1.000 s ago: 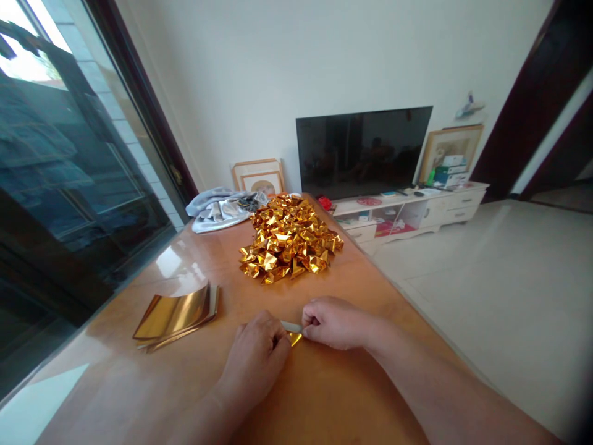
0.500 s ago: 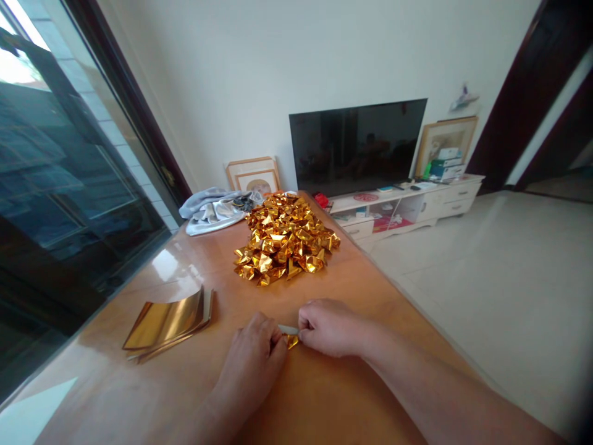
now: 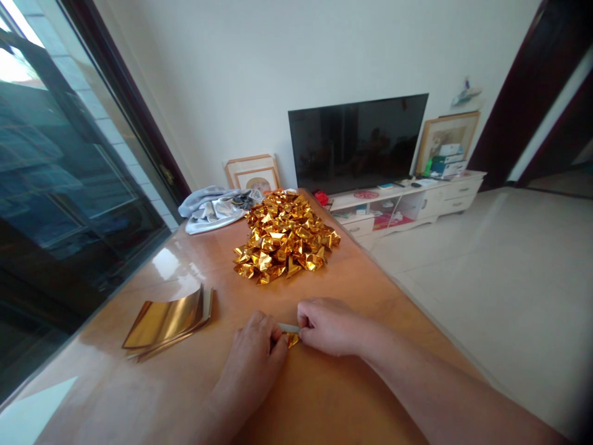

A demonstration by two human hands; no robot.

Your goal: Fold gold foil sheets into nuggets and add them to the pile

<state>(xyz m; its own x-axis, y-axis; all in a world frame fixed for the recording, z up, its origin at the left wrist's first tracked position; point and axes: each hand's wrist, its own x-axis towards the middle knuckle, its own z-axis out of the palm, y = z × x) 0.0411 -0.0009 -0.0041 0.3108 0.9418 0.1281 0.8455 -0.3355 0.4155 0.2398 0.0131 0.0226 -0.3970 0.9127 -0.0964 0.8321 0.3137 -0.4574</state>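
My left hand (image 3: 252, 358) and my right hand (image 3: 327, 324) rest close together on the wooden table (image 3: 324, 402), both pinching one small piece of gold foil paper (image 3: 290, 337) between them. Only a sliver of the piece shows, gold with a pale upper edge. Further back on the table lies a big heap of folded gold foil pieces (image 3: 282, 238). To the left of my hands sits a stack of flat gold foil sheets (image 3: 167, 319), slightly curled.
A grey cloth bundle (image 3: 213, 208) lies at the table's far left end. Glass doors (image 3: 60, 179) run along the left. Beyond the table stand a dark television (image 3: 356, 142) on a white cabinet (image 3: 407, 204) and framed pictures (image 3: 252, 173). Tiled floor (image 3: 500, 272) lies right.
My hands have stayed together on the foil piece, with the fingers shifting slightly. The view has tipped a little, so everything sits somewhat lower and further left in the picture.
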